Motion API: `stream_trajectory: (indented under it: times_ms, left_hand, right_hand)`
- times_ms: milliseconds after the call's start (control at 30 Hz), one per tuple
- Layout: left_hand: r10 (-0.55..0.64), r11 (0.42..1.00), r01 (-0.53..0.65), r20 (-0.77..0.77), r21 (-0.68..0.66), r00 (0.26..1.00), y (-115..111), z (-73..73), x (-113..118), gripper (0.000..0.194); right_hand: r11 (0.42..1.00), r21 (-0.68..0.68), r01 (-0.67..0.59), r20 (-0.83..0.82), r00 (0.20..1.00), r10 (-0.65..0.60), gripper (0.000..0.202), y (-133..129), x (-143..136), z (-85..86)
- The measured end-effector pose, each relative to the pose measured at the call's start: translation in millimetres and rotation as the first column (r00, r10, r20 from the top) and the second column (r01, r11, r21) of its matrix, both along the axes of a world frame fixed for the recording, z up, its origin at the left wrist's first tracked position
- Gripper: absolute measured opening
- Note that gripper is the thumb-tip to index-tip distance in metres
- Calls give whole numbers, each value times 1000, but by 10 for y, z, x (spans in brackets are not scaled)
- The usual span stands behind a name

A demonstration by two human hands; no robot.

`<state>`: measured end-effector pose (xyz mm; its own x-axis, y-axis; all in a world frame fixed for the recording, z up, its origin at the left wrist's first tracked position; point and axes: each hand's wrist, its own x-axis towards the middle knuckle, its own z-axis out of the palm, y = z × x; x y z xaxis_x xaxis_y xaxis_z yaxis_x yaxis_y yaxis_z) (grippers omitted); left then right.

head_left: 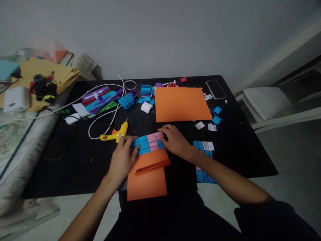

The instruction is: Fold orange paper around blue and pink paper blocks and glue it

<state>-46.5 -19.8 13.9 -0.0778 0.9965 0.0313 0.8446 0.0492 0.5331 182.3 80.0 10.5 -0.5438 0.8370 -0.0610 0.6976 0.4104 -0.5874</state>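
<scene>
While both sets of fingers lie flat and slightly spread, the left hand [122, 157] and the right hand [175, 140] press from either side on a patch of small blue and pink folded paper squares [149, 143], seemingly to keep them seated on the folded orange paper sheet [147, 177] at the black table's [75, 167] near edge. Just left lies a yellow glue gun [115, 134], its white cord [105, 115] looping behind; a larger orange sheet [182, 103] and loose blue squares [203, 160] crowd the right.
</scene>
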Motion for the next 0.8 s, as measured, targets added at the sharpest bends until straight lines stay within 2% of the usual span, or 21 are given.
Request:
stream_trajectory:
  times_ms: [133,267,367,500,800]
  left_hand:
    - [1,993,-24,-195,-117,981,4,62,46,35]
    - [-40,989,0,-268,-149,963,26,55,35,40]
    - [-66,990,29,-268,-141,961,54,33,-4,42]
    - [-126,987,98,-237,-126,963,107,15,-45,33]
    - [-197,977,174,-200,-126,960,190,15,-72,26]
  right_hand:
    - [998,52,-28,80,996,24,35,-9,-14,-26]
    - [999,37,-29,94,995,25,31,-15,-15,-32]
    - [999,13,-42,83,996,41,29,-3,-7,-39]
    - [997,-26,-68,96,993,70,27,47,-15,-33]
    - [983,-129,-133,138,979,151,27,169,-67,106]
